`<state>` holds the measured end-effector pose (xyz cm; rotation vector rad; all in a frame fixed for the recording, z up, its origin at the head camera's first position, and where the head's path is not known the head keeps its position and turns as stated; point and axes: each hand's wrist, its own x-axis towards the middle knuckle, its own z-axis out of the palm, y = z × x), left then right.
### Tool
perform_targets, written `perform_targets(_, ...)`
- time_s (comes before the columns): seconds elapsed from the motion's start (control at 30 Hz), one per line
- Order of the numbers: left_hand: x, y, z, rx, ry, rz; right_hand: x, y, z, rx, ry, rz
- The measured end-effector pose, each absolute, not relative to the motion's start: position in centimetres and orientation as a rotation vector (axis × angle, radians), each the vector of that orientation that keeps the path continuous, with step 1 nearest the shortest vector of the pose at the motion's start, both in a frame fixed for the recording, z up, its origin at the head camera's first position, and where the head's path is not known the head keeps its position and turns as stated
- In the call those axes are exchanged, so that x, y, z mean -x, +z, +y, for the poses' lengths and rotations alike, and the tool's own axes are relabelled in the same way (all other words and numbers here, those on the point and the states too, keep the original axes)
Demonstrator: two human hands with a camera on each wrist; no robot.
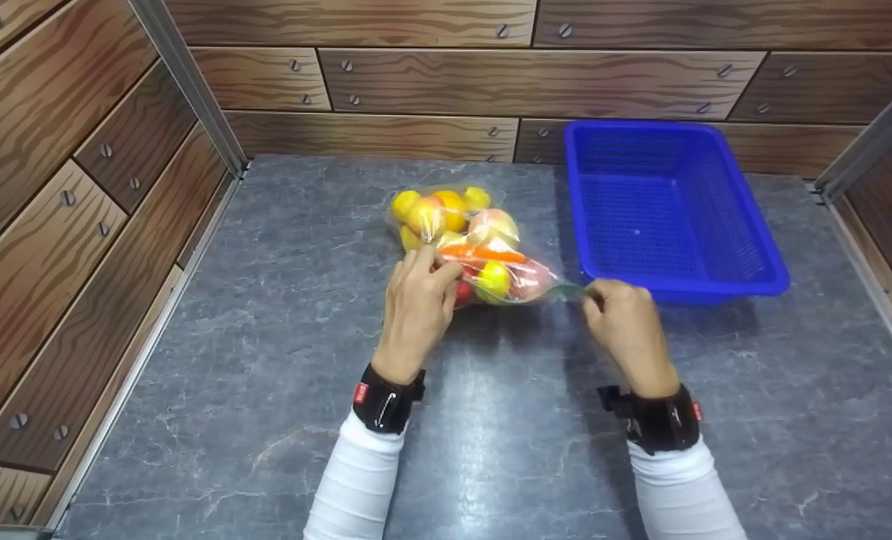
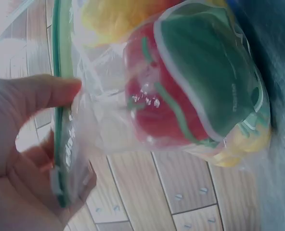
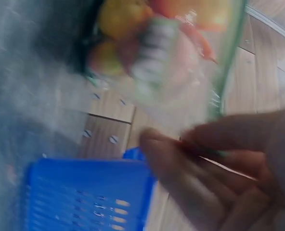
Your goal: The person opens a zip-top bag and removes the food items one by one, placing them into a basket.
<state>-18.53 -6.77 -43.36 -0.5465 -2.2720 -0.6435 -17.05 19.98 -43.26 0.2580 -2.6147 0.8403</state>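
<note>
A clear zip bag (image 1: 464, 238) full of fruit and vegetables lies on the grey table, its green zip strip (image 1: 568, 291) toward me. Through the plastic show yellow and orange fruits, a carrot (image 1: 483, 253) and something red. My left hand (image 1: 415, 304) pinches the bag's mouth at the left, thumb on one side of the strip in the left wrist view. A whitish zip slider (image 2: 58, 180) sits on the strip near those fingers. With thumb and fingertips, my right hand (image 1: 629, 330) pinches the strip's right end, drawn out from the bag. The right wrist view is blurred.
A blue plastic basket (image 1: 678, 285) with slotted walls stands at the right, just beyond my right hand. Wood-patterned panels (image 1: 415, 79) close off the back and sides, with metal rails (image 1: 190, 90) at the corners.
</note>
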Motion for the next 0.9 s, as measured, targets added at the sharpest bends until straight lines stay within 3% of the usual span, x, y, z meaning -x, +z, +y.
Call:
perform_targets(0.13,18.4,-43.3,-6.9,0.669,-0.67,-2.264,16.3,-42.5,19.5,-0.35,0.768,-2.741)
perform_targets(0.43,18.3,-43.2,-6.5,0.947,-0.657,-2.22,16.6,-44.5,15.9,-0.881,0.72,-2.338)
perform_targets(0.9,18.0,-42.8,-6.6,0.999,-0.674,-2.431,17.6,-46.7,14.8,-0.636,0.936,-2.207)
